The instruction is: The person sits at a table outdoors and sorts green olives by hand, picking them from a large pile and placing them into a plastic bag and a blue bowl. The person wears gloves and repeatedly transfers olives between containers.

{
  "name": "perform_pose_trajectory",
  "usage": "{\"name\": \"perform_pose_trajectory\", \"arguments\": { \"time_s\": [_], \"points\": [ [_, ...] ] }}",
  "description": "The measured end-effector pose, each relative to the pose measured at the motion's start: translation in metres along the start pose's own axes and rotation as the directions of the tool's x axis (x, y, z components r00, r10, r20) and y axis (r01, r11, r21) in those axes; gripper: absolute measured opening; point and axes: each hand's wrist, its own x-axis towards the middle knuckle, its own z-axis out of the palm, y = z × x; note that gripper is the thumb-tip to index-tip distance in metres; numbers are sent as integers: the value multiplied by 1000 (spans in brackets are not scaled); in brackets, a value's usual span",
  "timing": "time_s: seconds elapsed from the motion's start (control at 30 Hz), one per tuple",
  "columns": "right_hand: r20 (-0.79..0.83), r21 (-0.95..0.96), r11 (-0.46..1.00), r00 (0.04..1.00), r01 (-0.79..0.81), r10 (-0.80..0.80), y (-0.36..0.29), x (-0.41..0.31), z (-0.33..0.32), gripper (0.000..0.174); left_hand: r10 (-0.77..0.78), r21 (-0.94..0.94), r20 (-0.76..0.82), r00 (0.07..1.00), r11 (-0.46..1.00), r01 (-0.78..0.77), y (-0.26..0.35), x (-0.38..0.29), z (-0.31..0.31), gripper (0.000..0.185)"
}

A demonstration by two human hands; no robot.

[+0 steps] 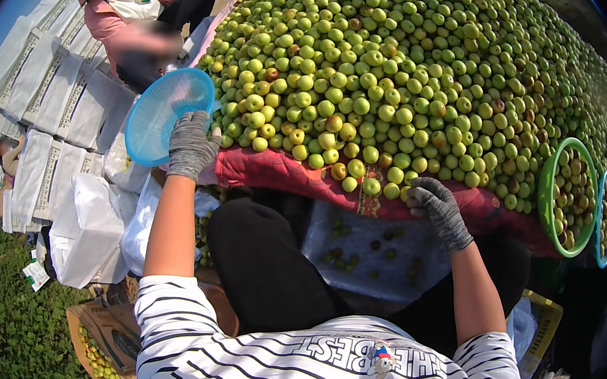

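A large heap of green jujube fruit [358,84] lies in front of me on a red patterned cloth [278,175]. My left hand [191,146], in a grey knit glove, is at the near rim of a blue plastic basin [153,120], its fingers reaching over the inside wall. Whether it grips the rim is hard to tell. No fruit shows inside the basin. My right hand [437,212], gloved alike, rests at the near edge of the heap with fingers bent, next to a few fruits. Its fingertips are partly hidden, so I cannot tell if it holds one.
A green basket [545,215] and a blue-rimmed basket [604,247], both with fruit, stand at right. White wrapped boxes [91,102] are stacked at left, near white plastic bags [142,228]. A cardboard box of fruit [126,328] is lower left. A co-worker in pink [106,20] sits upper left.
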Motion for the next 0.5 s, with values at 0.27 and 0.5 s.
{"name": "perform_pose_trajectory", "arguments": {
  "time_s": [0.27,0.5],
  "points": [
    [-7,-24,999,1000,-25,25,-1,0,0,34,-307,-70,390,868,930,361,35,11,41,85],
    [-9,-60,998,1000,-19,18,-2,2,5,31,-105,-41,286,952,992,121,18,0,57,72]
  ]
}}
